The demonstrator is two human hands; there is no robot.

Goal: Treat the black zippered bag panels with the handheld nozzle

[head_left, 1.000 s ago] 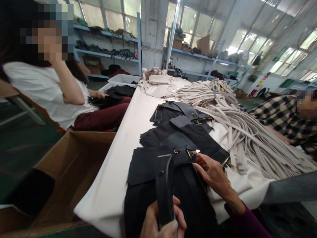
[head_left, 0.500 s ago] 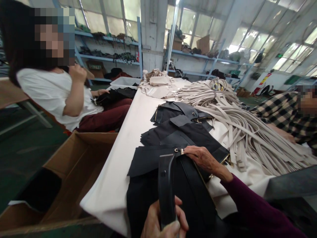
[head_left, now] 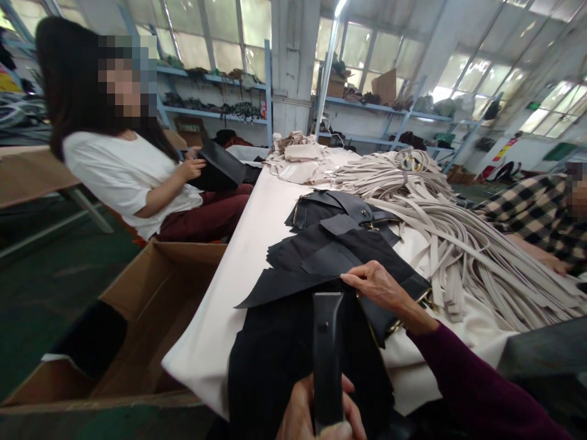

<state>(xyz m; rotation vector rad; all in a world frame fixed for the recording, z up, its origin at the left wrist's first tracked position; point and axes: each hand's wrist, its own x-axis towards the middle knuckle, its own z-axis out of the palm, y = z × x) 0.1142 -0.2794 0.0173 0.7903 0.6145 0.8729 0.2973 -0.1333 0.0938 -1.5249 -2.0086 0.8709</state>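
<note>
My left hand (head_left: pixel 300 409) is closed around a black hair clipper (head_left: pixel 328 360), held upright with its blade end up. The clipper stands in front of black bag pieces (head_left: pixel 275 366) on the table. With thumb and fingertips, my right hand (head_left: pixel 378 290) pinches the edge of a black fabric piece (head_left: pixel 288 284). This piece is tilted, its far left corner pointing out over the white cover. Close beyond lie more stacked black pieces (head_left: pixel 330 241) with gold zips and metal fittings.
Beige straps (head_left: pixel 458 244) pile across the table's right side, with beige pieces (head_left: pixel 302 153) at the back. An open cardboard box (head_left: pixel 156 318) stands at the left. A co-worker (head_left: pixel 114 165) sits beyond it, and another person (head_left: pixel 527 201) is at the right.
The fabric piece under my right hand has turned and tilted, and its gold clasp is out of sight. The clipper shows more of its front. The left co-worker's raised hand came down to a black panel.
</note>
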